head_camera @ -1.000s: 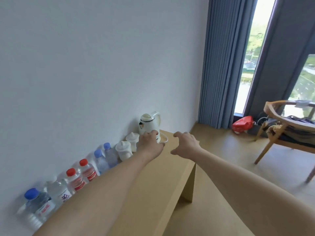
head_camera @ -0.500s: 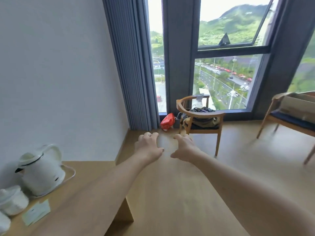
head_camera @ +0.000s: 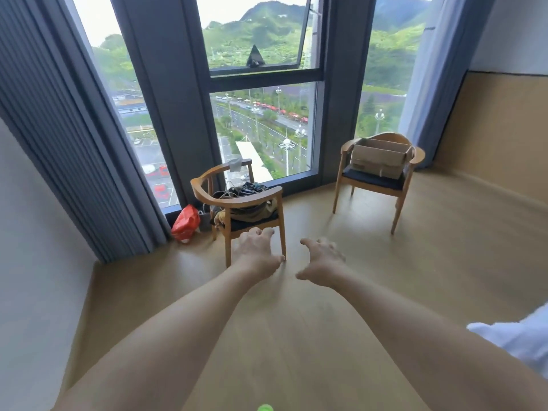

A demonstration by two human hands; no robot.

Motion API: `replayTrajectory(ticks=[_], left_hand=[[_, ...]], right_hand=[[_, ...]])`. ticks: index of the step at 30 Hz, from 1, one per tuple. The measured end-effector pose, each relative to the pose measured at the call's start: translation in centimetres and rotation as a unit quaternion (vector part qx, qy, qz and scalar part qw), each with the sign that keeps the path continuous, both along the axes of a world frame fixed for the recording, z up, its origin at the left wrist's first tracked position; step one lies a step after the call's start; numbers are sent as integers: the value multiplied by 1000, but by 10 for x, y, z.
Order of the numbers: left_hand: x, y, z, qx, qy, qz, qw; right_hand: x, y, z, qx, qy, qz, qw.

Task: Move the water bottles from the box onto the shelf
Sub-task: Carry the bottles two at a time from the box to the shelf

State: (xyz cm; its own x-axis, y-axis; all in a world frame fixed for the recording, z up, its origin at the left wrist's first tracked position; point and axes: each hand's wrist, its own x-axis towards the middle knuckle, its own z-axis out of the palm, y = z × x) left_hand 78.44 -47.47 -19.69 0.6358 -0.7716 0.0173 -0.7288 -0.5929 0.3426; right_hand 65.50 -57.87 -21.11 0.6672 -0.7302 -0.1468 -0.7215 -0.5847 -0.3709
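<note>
Left hand (head_camera: pixel 257 253) and right hand (head_camera: pixel 321 261) reach forward, fingers loosely spread, holding nothing. Open brown cardboard box (head_camera: pixel 379 157) sits on wooden armchair (head_camera: pixel 378 176) at one o'clock.

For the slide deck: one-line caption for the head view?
Both empty hands, left and right, reach toward a cardboard box on a chair.

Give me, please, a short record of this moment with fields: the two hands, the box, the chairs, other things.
left hand: empty, fingers loosely bent, held out over the floor
right hand: empty, fingers loosely bent, beside the left
box: cardboard, open top, on the seat of the right chair; contents hidden
right chair: wooden, dark cushion
left chair: wooden, cables and cloth piled on it
red bag: on the floor by the curtain
</note>
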Motion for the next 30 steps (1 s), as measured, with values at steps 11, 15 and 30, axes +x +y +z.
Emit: replayTrajectory(ticks=[11, 15, 30], left_hand=[[105, -218, 9, 6, 24, -125, 992], [129, -284, 7, -7, 26, -148, 989], [161, -615, -38, 11, 7, -232, 973]], right_hand=[[74, -174, 18, -12, 8, -153, 988], [86, -232, 24, -13, 10, -199, 980], [117, -537, -20, 8, -25, -268, 963]])
